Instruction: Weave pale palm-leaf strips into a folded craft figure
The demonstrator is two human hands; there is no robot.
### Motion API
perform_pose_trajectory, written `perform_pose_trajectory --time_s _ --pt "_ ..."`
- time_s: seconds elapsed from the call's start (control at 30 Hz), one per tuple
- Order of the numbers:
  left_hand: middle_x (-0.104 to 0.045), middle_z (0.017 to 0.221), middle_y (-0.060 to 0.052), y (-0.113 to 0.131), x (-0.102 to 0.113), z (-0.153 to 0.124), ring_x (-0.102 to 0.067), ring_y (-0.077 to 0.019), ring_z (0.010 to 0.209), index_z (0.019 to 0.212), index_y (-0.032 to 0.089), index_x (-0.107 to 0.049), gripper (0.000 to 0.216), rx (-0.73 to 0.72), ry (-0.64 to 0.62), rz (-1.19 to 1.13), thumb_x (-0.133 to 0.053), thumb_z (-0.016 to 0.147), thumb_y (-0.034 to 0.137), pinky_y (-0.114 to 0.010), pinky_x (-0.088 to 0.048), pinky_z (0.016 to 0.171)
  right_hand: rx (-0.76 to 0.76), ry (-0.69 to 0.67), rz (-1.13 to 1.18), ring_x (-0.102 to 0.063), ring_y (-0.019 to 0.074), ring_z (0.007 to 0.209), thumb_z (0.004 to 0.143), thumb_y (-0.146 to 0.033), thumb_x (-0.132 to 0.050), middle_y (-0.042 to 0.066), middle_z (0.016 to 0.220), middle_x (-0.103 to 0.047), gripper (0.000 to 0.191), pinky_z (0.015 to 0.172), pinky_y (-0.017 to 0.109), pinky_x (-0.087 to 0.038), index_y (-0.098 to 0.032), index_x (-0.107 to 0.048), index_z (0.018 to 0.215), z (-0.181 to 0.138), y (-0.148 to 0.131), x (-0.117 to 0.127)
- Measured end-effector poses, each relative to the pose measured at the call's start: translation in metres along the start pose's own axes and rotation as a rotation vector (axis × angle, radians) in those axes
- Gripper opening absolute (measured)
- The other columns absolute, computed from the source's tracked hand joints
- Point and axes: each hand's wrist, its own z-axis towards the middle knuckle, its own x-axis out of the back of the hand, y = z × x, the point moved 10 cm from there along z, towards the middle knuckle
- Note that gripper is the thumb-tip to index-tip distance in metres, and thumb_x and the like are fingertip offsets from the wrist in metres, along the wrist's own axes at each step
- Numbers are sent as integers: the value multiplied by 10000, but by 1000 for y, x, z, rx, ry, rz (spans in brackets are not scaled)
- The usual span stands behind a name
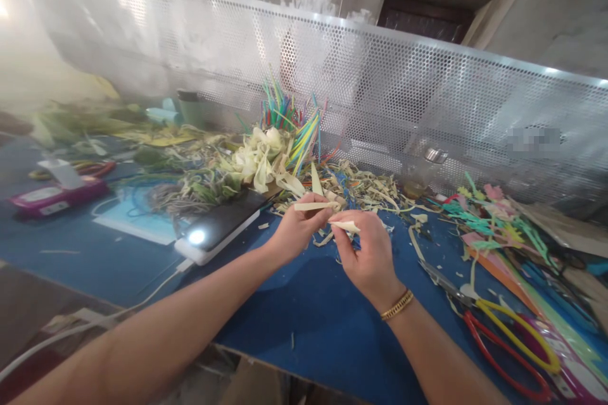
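Note:
Above the blue tabletop [304,310], both hands meet in the middle of the view. My left hand [298,231] pinches a pale, flat strip of husk [313,206]; a pointed pale piece [316,180] rises just behind its fingers. A small folded or rolled piece of husk [346,226] is gripped between the fingertips of my right hand [368,247], which wears a gold bracelet at the wrist. The fingertips of the two hands are close together. Behind them lies a heap of husk scraps [370,186].
Scissors [456,291] with red and yellow handles lie at right, near colored paper strips [513,272] and craft flowers [498,209]. Husk leaves [261,155] and colored sticks [285,107] stand behind. A lit device [223,224] with a cable is at left. A perforated metal panel [403,95] borders the back.

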Motion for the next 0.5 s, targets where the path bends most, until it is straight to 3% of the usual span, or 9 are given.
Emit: perform_pose_trajectory --time_s 0.17,0.37,0.5 --pt "-571 783 -16 1 -4 1 -533 -115 713 816 150 -608 232 -42 -53 51 -696 735 348 -234 -428 648 -166 -49 263 -636 176 912 807 -161 -567 42 1005 -686 131 822 337 -480 -234 -468 761 -2 12 -7" --pt "-589 760 -8 -3 -8 1 -544 -110 690 787 144 -626 216 27 -71 -20 -681 756 351 -236 -424 641 -371 -106 604 -672 152 783 818 -249 -630 23 924 -696 143 741 299 -523 -231 -550 936 -6 31 -23" --pt "-584 728 6 -7 -5 1 -526 -91 629 822 150 -608 214 63 -55 -82 -682 761 341 -216 -395 576 -418 -74 530 -656 145 703 865 -308 -583 8 806 -698 98 705 285 -498 -227 -629 897 -6 41 -19"
